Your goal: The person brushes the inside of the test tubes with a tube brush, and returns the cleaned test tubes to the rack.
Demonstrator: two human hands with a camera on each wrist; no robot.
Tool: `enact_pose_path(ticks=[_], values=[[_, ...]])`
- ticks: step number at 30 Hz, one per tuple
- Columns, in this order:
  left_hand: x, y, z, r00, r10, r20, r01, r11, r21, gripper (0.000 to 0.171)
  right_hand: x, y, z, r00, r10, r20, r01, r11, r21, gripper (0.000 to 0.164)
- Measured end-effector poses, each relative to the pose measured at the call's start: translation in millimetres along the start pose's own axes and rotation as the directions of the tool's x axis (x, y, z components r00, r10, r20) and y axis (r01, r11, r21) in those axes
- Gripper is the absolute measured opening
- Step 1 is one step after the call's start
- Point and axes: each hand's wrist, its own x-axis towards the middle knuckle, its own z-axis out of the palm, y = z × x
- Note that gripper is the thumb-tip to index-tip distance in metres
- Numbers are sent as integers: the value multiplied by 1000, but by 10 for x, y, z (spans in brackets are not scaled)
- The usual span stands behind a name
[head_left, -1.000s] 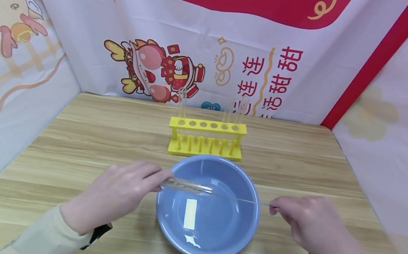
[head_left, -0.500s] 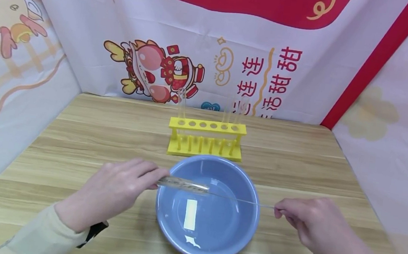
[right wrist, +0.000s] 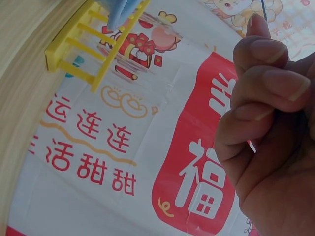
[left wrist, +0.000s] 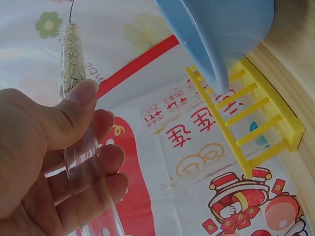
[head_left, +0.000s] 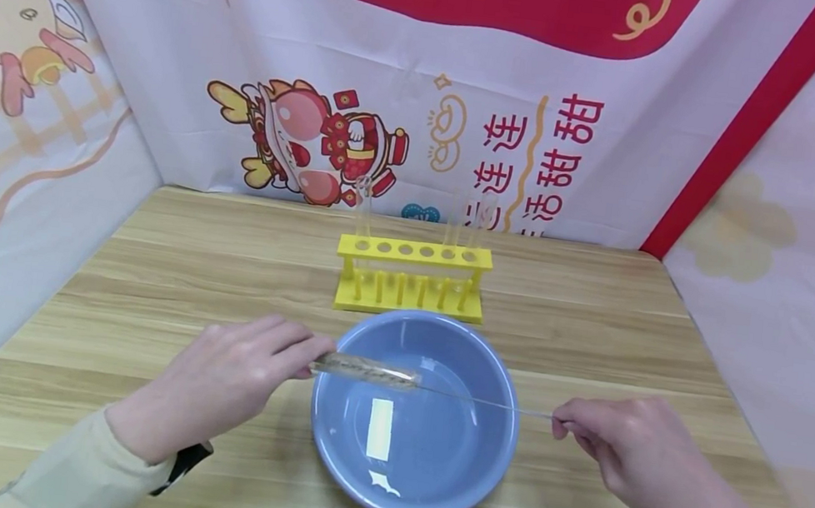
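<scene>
Over the blue basin (head_left: 429, 458), my left hand (head_left: 229, 389) grips a clear glass test tube (head_left: 334, 365), which lies nearly level with its mouth to the right. Pale bristles of a test tube brush (left wrist: 73, 54) fill the mouth end of the tube in the left wrist view. From there the brush's thin wire handle (head_left: 481, 400) runs right across the basin. My right hand (head_left: 638, 448) pinches the wire's far end between thumb and finger, just beyond the basin's right rim. In the right wrist view only a short bit of wire shows above the fingertips.
Behind the basin stands a yellow test tube rack (head_left: 415, 252), close to its far rim, with upright clear tubes at its left and right ends. Printed cloth walls (head_left: 422, 122) enclose the wooden table (head_left: 227, 250) at the back and both sides.
My left hand has shifted slightly left with the tube, and my right hand slightly right with the wire end. A little more wire shows between them. Basin and rack stay put.
</scene>
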Motion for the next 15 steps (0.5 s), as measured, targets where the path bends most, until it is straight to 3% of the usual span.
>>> enact_pose_path(ticks=[10, 15], values=[[-7, 11, -18, 1000, 6, 3, -6, 1000, 11, 46, -22, -9, -33, 999, 19, 36, -19, 1000, -1, 44], [-6, 28, -36, 1000, -4, 20, 4, 1000, 20, 48, -44, -16, -16, 1000, 6, 21, -6, 1000, -18, 30]])
